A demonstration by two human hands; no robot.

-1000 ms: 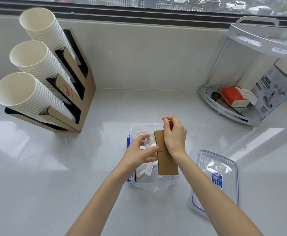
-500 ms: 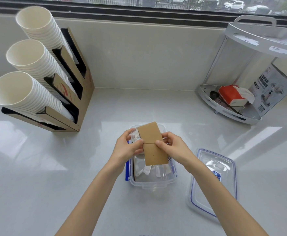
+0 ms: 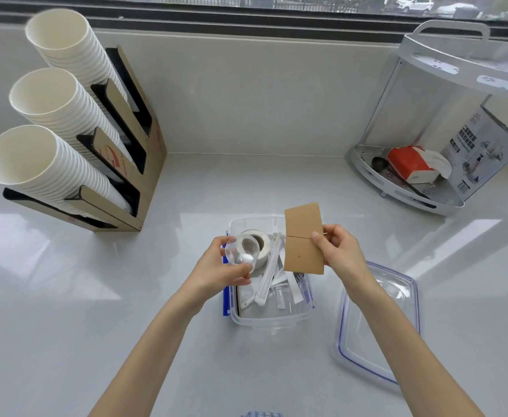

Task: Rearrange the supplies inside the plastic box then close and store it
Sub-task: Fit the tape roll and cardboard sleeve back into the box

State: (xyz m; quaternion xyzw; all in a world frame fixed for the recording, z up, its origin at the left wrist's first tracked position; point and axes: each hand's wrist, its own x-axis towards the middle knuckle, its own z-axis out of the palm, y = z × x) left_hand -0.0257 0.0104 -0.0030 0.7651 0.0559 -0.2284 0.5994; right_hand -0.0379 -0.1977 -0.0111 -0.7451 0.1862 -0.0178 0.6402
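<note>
At frame centre the plastic box [image 3: 269, 319] sits open on the counter [image 3: 96, 296], lid [image 3: 376, 341] lower right. The left hand [image 3: 219, 270] grips a clear cup [image 3: 242, 254]; the right hand [image 3: 341, 251] pinches brown card sleeves [image 3: 302, 239]. Best to lay the sleeves flat along one wall and nest the cup beside the tape roll [image 3: 260, 243], keeping everything below the rim.

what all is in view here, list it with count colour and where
box: 1, clear with blue latches, counter centre, open
tape roll: 1, white, in box, far left
wrapped utensils: several, white, in box
sleeves: 2, brown, above box
clear cup: 1, over box's left edge
lid: 1, clear with blue trim, right of box
cup stacks: 3, white, in holder
holder: 1, brown and black, far left
rack: 1, white, far right
tissue pack: 1, red, on rack
left hand: holds clear cup
right hand: pinches sleeves
</note>
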